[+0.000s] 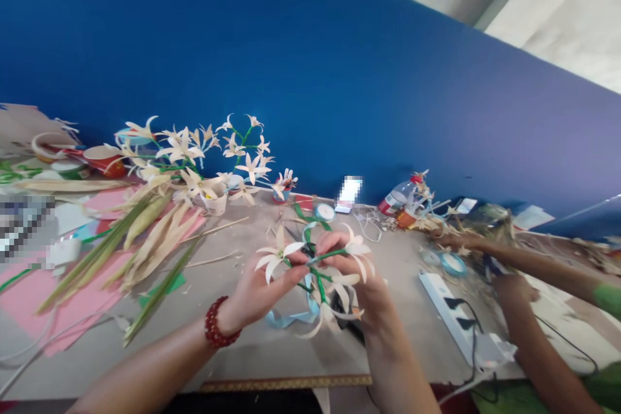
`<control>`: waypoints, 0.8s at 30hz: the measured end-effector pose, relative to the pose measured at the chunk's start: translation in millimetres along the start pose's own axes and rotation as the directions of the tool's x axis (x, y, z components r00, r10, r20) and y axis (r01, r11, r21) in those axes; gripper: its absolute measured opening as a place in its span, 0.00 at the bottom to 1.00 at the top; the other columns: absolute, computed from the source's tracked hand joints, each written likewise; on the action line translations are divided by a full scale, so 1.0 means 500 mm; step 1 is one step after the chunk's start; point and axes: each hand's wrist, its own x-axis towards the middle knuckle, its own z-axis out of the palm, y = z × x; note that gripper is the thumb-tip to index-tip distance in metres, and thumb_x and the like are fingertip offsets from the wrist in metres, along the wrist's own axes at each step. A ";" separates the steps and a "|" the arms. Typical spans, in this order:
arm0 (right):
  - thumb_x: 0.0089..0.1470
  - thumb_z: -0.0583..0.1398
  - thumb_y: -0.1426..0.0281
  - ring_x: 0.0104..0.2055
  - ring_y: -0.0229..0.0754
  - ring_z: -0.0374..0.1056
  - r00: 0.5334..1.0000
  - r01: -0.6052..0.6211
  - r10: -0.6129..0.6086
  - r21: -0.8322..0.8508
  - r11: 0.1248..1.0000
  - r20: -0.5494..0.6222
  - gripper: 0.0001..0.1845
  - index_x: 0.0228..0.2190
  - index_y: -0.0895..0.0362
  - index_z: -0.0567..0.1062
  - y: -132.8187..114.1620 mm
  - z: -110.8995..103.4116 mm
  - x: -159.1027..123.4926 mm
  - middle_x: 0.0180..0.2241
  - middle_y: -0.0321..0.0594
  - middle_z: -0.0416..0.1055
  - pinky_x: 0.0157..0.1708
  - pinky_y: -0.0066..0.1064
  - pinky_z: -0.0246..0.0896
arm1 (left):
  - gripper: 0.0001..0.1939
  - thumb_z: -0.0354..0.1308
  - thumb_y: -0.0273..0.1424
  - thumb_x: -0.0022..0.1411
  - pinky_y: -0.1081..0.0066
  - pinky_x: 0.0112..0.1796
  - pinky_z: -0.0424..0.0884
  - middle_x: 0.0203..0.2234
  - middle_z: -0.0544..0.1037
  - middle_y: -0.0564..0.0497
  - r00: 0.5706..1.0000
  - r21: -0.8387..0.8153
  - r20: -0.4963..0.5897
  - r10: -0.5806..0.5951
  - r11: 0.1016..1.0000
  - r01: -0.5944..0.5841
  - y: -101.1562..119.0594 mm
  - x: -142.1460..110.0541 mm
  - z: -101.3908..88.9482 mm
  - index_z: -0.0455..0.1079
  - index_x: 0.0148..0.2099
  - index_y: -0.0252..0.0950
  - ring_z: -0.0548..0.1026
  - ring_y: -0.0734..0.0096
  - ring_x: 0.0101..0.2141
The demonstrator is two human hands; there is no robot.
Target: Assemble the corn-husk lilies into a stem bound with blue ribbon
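Above the front middle of the table, a spray of cream artificial flowers [320,288] with green-wrapped stems is held between my two hands. My left hand [262,294], below a red bead bracelet [219,322], pinches the stem junction from the left. From the other side, the fingers of my right hand [334,262] close on the same stems, partly covered by petals. A light blue ribbon [291,319] loops beneath the spray. Something dark [347,310], which I cannot make out, lies partly hidden under my right hand.
Finished flower sprays [182,149] stand at the back left, near dried corn husks [160,239] on pink sheets [72,317]. A phone [348,194] leans by the blue wall. To the right are a plastic bottle [395,197], a power strip [446,310] and another person's hands [514,288].
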 end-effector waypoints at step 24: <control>0.39 0.71 0.57 0.28 0.44 0.67 0.977 0.210 -0.209 0.036 0.977 -0.028 0.14 0.23 0.51 0.77 0.001 0.040 0.005 0.23 0.36 0.70 0.31 0.36 0.65 | 0.06 0.64 0.34 0.56 0.68 0.34 0.75 0.29 0.81 0.48 0.993 0.076 -0.112 0.044 0.997 -0.035 0.004 -0.008 0.024 0.77 0.32 0.37 0.78 0.62 0.31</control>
